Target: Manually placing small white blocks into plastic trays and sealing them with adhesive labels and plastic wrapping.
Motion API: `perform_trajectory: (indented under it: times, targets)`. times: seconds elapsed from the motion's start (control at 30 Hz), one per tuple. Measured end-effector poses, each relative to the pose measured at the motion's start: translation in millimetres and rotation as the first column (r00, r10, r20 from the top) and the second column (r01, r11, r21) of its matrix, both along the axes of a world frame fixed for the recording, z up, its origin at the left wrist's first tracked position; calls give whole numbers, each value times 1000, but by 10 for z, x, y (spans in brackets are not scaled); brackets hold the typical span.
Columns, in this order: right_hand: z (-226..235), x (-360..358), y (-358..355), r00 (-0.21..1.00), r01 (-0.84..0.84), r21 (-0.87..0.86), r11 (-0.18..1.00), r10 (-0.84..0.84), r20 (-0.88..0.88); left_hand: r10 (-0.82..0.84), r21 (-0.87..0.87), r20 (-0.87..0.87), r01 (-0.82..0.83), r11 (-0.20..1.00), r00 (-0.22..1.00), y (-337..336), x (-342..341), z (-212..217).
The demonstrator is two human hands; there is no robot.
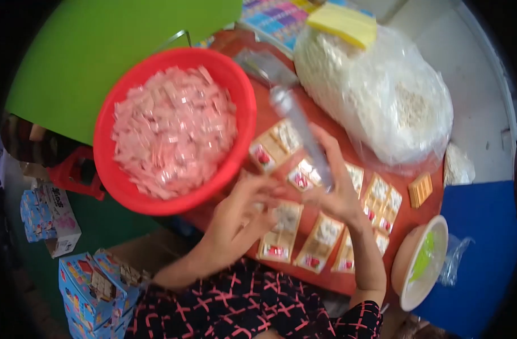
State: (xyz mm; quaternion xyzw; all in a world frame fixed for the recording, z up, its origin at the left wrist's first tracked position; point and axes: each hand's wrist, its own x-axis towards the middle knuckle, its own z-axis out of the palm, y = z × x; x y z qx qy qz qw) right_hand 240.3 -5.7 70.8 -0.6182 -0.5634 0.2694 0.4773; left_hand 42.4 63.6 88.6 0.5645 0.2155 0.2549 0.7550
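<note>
My right hand (337, 195) is closed around a long grey object (301, 133), blurred by motion, which slants up and away over the red table. Its exact kind I cannot make out. My left hand (233, 212) hovers just right of the red basin, its fingers smeared; whether anything sits between them is hidden. Under and around both hands lie several small tan trays (320, 240) with compartments, holding white pieces and small red-and-white packets. Left of them, the big red basin (246, 118) is heaped with small pink wrapped packets (174, 130).
A large clear bag of white pieces (383, 101) stands at the far right, a yellow sponge-like block (343, 25) on top. Beside it are stacked tan trays (420, 190) and a pale bowl (402, 271) with something green inside. Blue printed boxes (86, 288) stand at lower left.
</note>
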Motion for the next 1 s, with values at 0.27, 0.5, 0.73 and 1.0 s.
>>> perform_trajectory:
  times: [0.27,0.5,0.73,1.0]
  targets:
    - [-193,-702,-1510,810,46,-199,979,-153,-566,-453,271,-82,457,847,888,-867,430,-338]
    - [-309,-692,-1796,501,211,-141,967,-231,-834,-549,308,-96,549,777,831,-1216,569,-379]
    - [-374,-693,-1847,352,136,-45,990,-90,-932,-674,-208,-25,655,726,738,-1230,602,-359]
    - [-383,-680,-1853,244,171,-39,985,-81,-967,-648,-174,27,642,747,761,-1168,561,-285]
